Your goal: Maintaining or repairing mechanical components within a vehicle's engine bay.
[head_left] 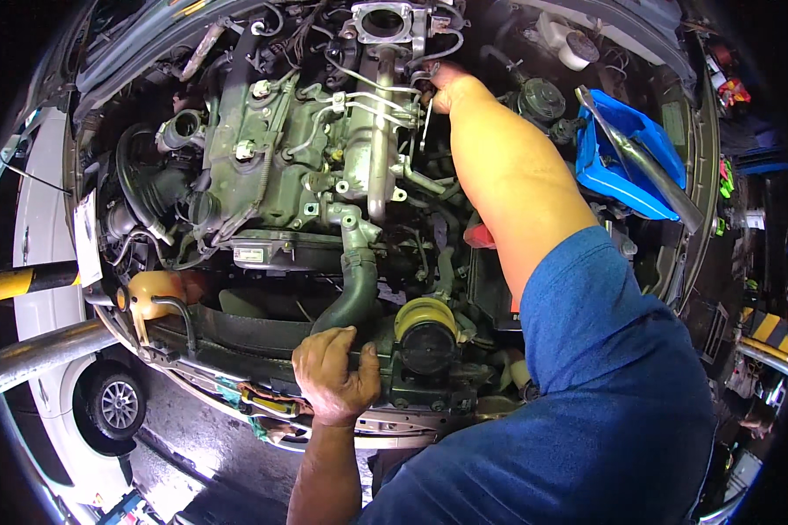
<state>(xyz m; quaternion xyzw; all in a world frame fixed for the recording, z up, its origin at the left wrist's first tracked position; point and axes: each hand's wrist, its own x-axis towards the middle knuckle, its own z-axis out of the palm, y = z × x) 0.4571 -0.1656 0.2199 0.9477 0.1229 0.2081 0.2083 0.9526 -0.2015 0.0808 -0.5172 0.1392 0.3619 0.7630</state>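
My right arm reaches into the engine bay, with my right hand (442, 83) among pipes behind the engine's silver housing (359, 157), near the throttle flange (382, 39). Its bent fingers are partly hidden, as is whatever they hold. A slim metal bar (426, 122) sits beside them. My left hand (335, 369) rests with curled fingers at the front of the bay, on the dark panel (263, 337) below a thick black hose (350, 289). A yellow-ringed canister (425, 337) is just to its right.
A blue plastic tray (622, 149) with a long metal bar (674, 192) across it lies at right. A translucent reservoir (153, 293) is at front left. Striped lift arms (26, 280) flank the car; a white car (44, 367) stands at left.
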